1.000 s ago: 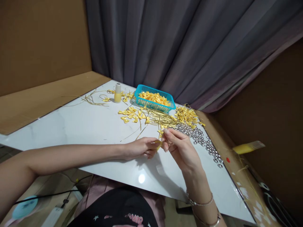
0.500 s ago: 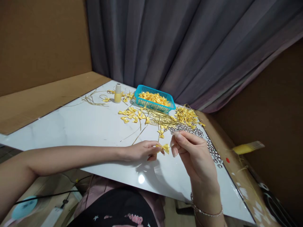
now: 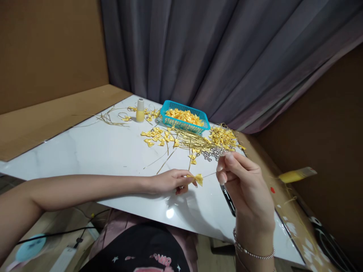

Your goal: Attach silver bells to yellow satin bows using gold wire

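Between its thumb and fingers, my left hand (image 3: 168, 182) pinches a small yellow satin bow (image 3: 199, 180) just above the tabletop. A thin strand (image 3: 210, 175) runs taut from the bow to my right hand (image 3: 246, 183), whose thumb and fingertips are closed on its other end. Whether that strand is wire or cord I cannot tell. Part of a dark, shiny object (image 3: 228, 202) shows beside my right hand; its kind is hidden. Silver beads (image 3: 217, 153) lie behind my right fingers, partly covered by them.
On the white table (image 3: 93, 158) stand a blue basket (image 3: 185, 126) of yellow bows and a small yellow bottle with a pale cap (image 3: 140, 111). Gold ties (image 3: 193, 139), loose bows (image 3: 154, 134) and a bow pile (image 3: 224, 136) lie around them. A grey curtain (image 3: 184, 49) hangs behind.
My right hand has moved right, away from the bow, lengthening the strand between the hands. My left hand keeps its pinch in place. The dark object beside my right hand now shows.
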